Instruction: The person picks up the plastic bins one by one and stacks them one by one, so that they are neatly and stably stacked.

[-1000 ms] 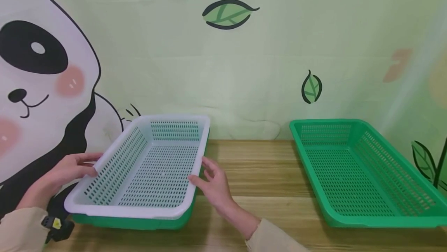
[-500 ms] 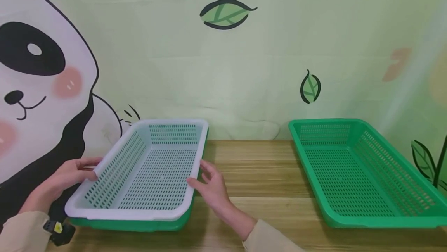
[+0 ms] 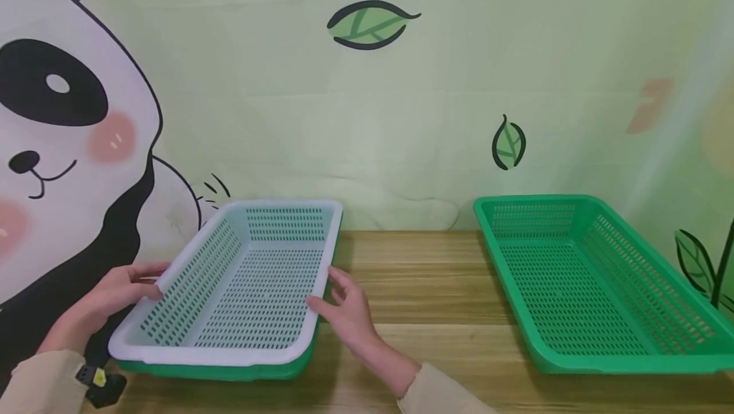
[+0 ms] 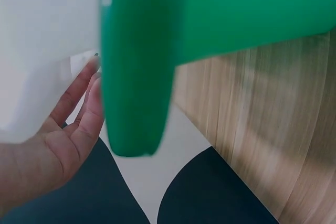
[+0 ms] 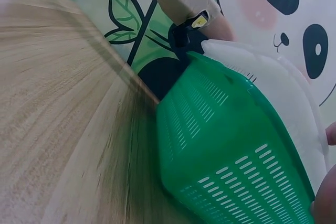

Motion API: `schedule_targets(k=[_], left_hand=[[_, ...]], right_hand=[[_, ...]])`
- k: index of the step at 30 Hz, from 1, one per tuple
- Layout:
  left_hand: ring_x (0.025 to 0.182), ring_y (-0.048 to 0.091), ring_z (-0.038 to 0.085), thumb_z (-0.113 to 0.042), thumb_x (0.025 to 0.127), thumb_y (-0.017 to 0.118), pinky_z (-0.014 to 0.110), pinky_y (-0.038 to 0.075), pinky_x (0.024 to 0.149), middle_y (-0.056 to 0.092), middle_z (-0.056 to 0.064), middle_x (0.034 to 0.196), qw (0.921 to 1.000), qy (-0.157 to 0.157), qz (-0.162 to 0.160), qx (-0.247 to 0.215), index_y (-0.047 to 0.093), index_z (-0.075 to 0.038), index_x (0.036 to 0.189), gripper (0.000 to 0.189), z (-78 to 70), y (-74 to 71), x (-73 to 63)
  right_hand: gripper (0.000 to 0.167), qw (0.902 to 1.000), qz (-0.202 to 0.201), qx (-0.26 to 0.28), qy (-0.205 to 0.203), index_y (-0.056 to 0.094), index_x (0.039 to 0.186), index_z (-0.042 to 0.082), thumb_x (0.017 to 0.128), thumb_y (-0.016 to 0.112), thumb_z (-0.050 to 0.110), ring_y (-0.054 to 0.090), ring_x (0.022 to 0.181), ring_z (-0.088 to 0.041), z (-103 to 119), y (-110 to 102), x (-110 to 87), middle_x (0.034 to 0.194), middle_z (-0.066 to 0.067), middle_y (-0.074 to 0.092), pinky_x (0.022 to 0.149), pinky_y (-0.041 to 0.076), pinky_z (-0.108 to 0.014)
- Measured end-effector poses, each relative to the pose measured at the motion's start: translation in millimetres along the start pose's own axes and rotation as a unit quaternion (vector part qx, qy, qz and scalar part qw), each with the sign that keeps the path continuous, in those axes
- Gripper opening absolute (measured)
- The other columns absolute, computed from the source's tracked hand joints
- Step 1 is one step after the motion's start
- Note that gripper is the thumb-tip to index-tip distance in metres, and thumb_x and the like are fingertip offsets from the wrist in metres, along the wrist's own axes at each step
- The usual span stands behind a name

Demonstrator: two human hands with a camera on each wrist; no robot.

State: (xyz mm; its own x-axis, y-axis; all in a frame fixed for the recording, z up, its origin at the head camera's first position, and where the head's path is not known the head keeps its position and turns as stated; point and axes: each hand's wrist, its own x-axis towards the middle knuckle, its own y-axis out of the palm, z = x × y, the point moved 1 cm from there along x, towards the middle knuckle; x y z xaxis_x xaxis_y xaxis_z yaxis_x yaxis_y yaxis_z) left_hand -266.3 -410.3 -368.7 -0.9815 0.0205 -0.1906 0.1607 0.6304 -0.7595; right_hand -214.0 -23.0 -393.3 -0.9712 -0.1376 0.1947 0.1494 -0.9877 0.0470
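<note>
A white plastic basket (image 3: 201,355) with slotted sides sits nested in a green basket (image 3: 229,372) on the left of the table. My left hand (image 3: 111,293) pinches the white basket's left rim, thumb on top and fingers outside. On the opposite side, my right hand (image 3: 350,315) grips the right rim, its thumb over the edge. In the left wrist view the green rim (image 4: 139,103) partly covers my fingertips. The right wrist view shows a thin band of the white basket (image 5: 278,98) above the green basket's slotted wall (image 5: 231,145).
A second green basket (image 3: 619,364), with nothing in it, stands on the right of the wooden table (image 3: 413,286). Bare wood lies between the two baskets. Behind the table hangs a pale green cloth (image 3: 401,114) printed with a panda and leaves.
The white basket has sunk a little lower into the green basket, and both hands have come down slightly with it, keeping their hold. The right-hand green basket has stayed put.
</note>
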Motion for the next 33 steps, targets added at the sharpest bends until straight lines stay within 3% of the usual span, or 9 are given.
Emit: schedule_targets(k=[6,13,20,21,23,24,28,30,33], left_hand=[[0.094,0.059,0.027,-0.017,0.077,0.064,0.046,0.045,0.075,0.058,0.023,0.114,0.9997,0.024,0.001,0.002,0.037,0.008,0.132,0.066,-13.5,1.4,-11.5],[0.115,0.041,0.048,-0.023,0.085,0.06,0.06,0.038,0.085,0.035,0.034,0.132,0.9996,0.025,-0.011,0.003,0.028,0.012,0.135,0.069,-16.0,2.1,-22.1],[0.093,0.057,0.017,-0.03,0.086,0.058,0.04,0.05,0.074,0.059,0.01,0.114,0.9997,0.008,0.012,-0.022,0.041,-0.001,0.131,0.057,1.7,3.1,-4.4],[0.094,0.057,0.021,-0.03,0.086,0.058,0.042,0.049,0.075,0.056,0.018,0.117,0.9996,0.008,0.017,-0.023,0.038,0.004,0.132,0.06,-1.3,3.6,-5.6],[0.09,0.058,0.017,-0.029,0.086,0.058,0.041,0.049,0.074,0.058,0.015,0.113,0.9996,0.006,0.017,-0.023,0.04,0.004,0.131,0.059,-5.0,4.0,-6.5],[0.091,0.057,0.021,-0.027,0.085,0.058,0.042,0.049,0.075,0.055,0.022,0.115,0.9996,0.004,0.015,-0.025,0.036,0.011,0.131,0.063,-9.6,4.5,-8.8],[0.088,0.057,0.017,-0.025,0.084,0.059,0.04,0.049,0.074,0.058,0.019,0.112,0.9996,0.001,0.016,-0.022,0.036,0.011,0.13,0.063,-12.6,4.1,-8.6],[0.088,0.057,0.016,-0.027,0.083,0.06,0.038,0.049,0.072,0.058,0.017,0.111,0.9995,-0.002,0.016,-0.027,0.036,0.01,0.131,0.065,-6.2,4.0,-3.7],[0.089,0.056,0.018,-0.025,0.084,0.059,0.038,0.049,0.073,0.056,0.02,0.113,0.9995,0.0,0.016,-0.025,0.036,0.011,0.13,0.063,-10.3,5.6,-6.0]], right_hand=[[0.055,1.0,0.005,-0.007,0.003,0.046,0.129,0.001,0.079,0.066,0.008,0.035,0.127,-0.028,-5,-1,-1.6,0.134,-0.013,0.043,0.104,0.029,-0.043],[0.062,0.9999,-0.009,-0.001,0.011,0.038,0.132,-0.005,0.079,0.065,0.007,0.036,0.126,-0.032,-8,-2,-1.8,0.136,-0.02,0.04,0.103,0.031,-0.04],[0.064,0.9992,-0.01,0.002,0.039,0.038,0.133,-0.005,0.076,0.066,0.005,0.037,0.122,-0.036,-6,-1,-4.2,0.136,-0.02,0.037,0.098,0.036,-0.043],[0.064,0.9989,-0.009,-0.003,0.046,0.039,0.133,-0.004,0.076,0.067,0.006,0.039,0.12,-0.035,-6,-1,-5.2,0.136,-0.02,0.037,0.096,0.039,-0.042],[0.064,0.9982,-0.009,-0.01,0.058,0.04,0.132,-0.002,0.075,0.067,0.006,0.044,0.114,-0.033,-5,0,-6.4,0.13,-0.018,0.041,0.089,0.045,-0.038],[0.063,0.998,-0.009,-0.011,0.061,0.041,0.132,-0.002,0.075,0.068,0.006,0.046,0.109,-0.03,-5,0,-6.6,0.126,-0.017,0.044,0.084,0.046,-0.036],[0.061,0.9979,-0.004,-0.008,0.065,0.043,0.131,-0.002,0.076,0.067,0.005,0.051,0.093,-0.021,-3,-1,-6.3,0.11,-0.012,0.051,0.07,0.045,-0.028],[0.06,0.9978,0.0,-0.005,0.066,0.043,0.131,-0.002,0.076,0.067,0.003,0.051,0.089,-0.018,-4,-2,-5.9,0.107,-0.011,0.052,0.068,0.044,-0.026],[0.06,0.9977,0.002,-0.001,0.068,0.044,0.13,-0.002,0.075,0.067,0.002,0.052,0.085,-0.015,-5,-3,-5.6,0.106,-0.01,0.053,0.067,0.045,-0.025]])
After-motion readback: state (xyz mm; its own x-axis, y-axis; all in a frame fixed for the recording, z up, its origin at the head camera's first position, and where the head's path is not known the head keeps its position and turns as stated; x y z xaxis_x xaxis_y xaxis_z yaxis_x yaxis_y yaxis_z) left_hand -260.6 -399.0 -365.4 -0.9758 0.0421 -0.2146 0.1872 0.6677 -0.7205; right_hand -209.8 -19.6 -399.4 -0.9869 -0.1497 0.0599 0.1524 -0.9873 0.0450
